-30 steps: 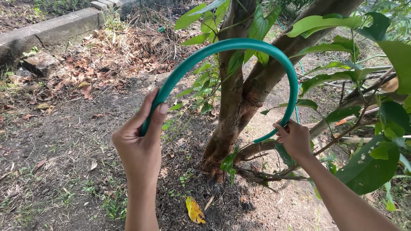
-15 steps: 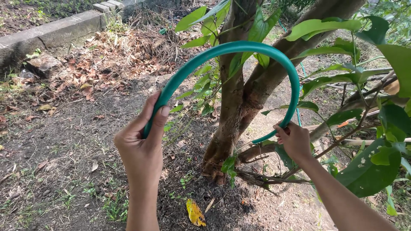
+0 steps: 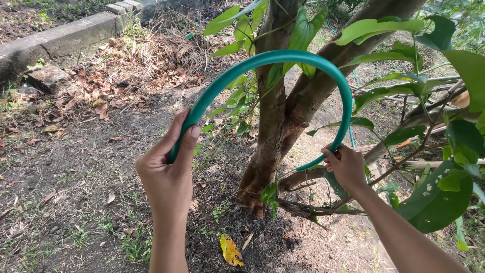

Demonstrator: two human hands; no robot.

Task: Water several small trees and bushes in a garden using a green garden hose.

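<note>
Hands barely shifted; left hand (image 3: 169, 172) and right hand (image 3: 347, 167) both raised, clamped on arched green hose (image 3: 283, 54).

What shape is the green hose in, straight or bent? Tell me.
Bent: the hose arches between the left hand and right hand.

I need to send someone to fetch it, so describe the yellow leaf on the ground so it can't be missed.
Start at the forked tree trunk in the middle, with the green hose arched before it between the left hand and right hand. Look down to the dark soil at its base. The yellow leaf lies there alone, bright yellow with brown specks, unlike the dull brown litter around.
</note>
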